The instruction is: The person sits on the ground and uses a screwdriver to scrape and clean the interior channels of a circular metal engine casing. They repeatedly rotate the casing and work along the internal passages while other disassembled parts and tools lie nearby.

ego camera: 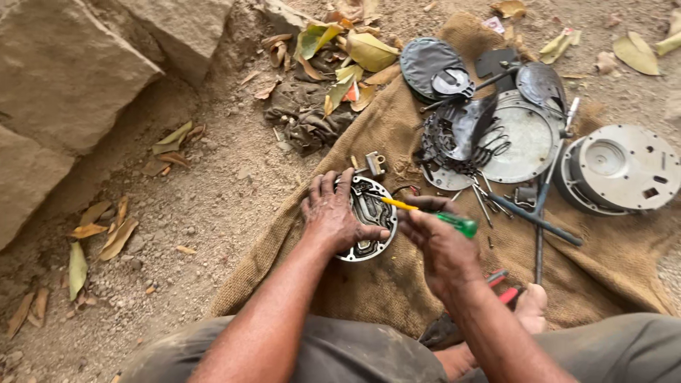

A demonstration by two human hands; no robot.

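My left hand [335, 213] lies flat over a round metal plate [369, 216] with curved slots, pressing it down on a brown burlap cloth [397, 284]. A screwdriver [433, 213] with a green handle and yellow shaft is gripped in my right hand [440, 245]. Its tip touches the upper face of the plate. Both forearms reach in from the bottom of the head view, above my grey-trousered knees.
More parts lie on the cloth at right: a round metal housing [621, 170], a flat disc [521, 138], a dark cover [425, 64], loose tools [535, 213] and red-handled pliers [504, 287]. Large rocks [71, 85], dry leaves [355, 50] and a dirty rag [305, 117] sit on the dirt.
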